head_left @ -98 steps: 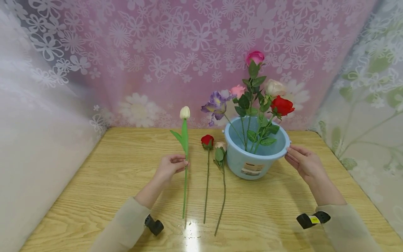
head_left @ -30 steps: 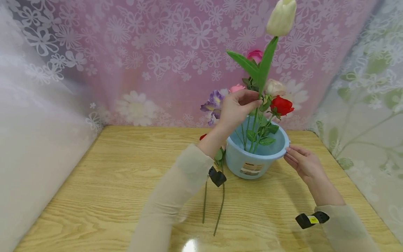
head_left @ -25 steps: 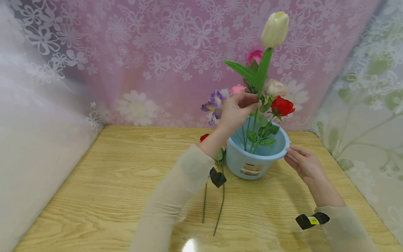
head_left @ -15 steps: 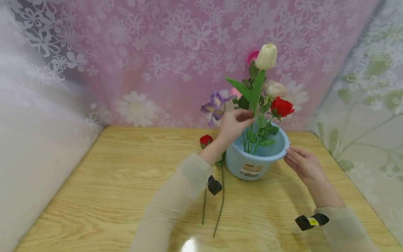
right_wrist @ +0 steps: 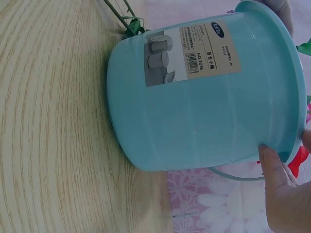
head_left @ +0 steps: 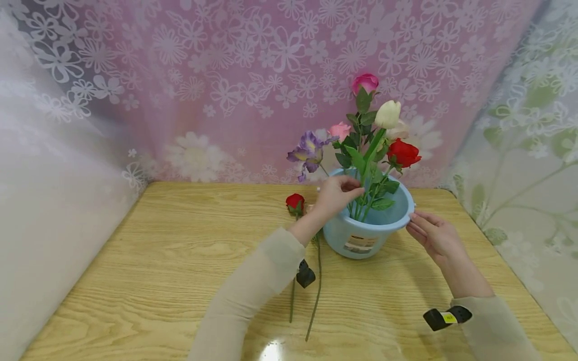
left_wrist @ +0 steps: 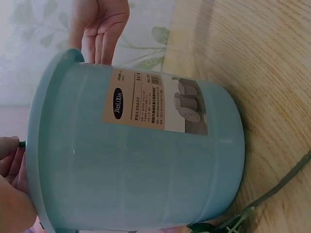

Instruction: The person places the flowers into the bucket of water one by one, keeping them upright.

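At the front left part of the blue bucket (head_left: pixel 331 233), my left hand (head_left: pixel 334 196) pinches the green stem of a white tulip (head_left: pixel 387 115). The tulip leans right among the other flowers, its lower stem inside the bucket. My right hand (head_left: pixel 438 239) grips the bucket's right rim, with a thumb above and fingers under the lip in the right wrist view. In the bucket stand a purple iris (head_left: pixel 308 150), a magenta rose (head_left: pixel 366 83), a light pink rose (head_left: pixel 339 130), a red rose (head_left: pixel 404 153) and a pale rose (head_left: pixel 399 130) partly behind the tulip.
A short red rose (head_left: pixel 295 201) lies on the wooden table (head_left: pixel 194 240) left of the bucket. Beside it is a pale rose whose stem (head_left: pixel 319 281) shows, its head mostly hidden by my left arm. A pink floral curtain (head_left: pixel 253 100) hangs behind.
My left hand took the tulip from the table, brought it over the bucket and lowered it among the flowers; the bloom now sits lower. My right hand stays on the rim.
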`<state>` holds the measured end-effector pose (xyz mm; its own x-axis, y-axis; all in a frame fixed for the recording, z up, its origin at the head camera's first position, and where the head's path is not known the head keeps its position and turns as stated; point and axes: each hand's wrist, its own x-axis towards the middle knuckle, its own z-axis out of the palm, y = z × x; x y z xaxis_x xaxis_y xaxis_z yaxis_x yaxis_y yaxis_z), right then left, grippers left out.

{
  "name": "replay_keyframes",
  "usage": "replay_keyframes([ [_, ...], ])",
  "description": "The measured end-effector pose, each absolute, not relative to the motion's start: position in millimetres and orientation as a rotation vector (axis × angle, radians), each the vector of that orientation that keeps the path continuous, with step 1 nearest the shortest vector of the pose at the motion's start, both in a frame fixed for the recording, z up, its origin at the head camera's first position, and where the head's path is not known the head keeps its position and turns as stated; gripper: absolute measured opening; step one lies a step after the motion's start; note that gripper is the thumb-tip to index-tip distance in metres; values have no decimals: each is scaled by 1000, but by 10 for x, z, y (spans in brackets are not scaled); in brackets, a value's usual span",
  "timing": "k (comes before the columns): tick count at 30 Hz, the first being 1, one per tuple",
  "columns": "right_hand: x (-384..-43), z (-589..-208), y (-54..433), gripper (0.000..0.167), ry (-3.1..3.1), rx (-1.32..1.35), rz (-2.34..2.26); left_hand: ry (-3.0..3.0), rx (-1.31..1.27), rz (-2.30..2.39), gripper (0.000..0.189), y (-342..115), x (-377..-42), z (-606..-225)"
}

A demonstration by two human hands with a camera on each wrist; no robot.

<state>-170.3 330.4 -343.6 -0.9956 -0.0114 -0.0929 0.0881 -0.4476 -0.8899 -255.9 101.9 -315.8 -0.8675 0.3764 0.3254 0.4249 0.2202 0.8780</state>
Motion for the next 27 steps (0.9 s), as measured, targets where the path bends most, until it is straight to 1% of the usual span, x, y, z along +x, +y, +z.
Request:
replay_keyframes([
  [6, -1697, -3457, 3313, 15, 1597, 94, -2626, -2494, -837, -1666, 14, 1018, -2566, -3199],
  [17, -1699, -3451, 3312, 14, 1580, 107, -2638, -2631, -851, -1452, 13, 1023, -2519, -3148],
  [27, -1690, -3438, 3306, 14, 1578, 101, -2643, -2638, -843, -1437, 11, 1027, -2493, -3144],
])
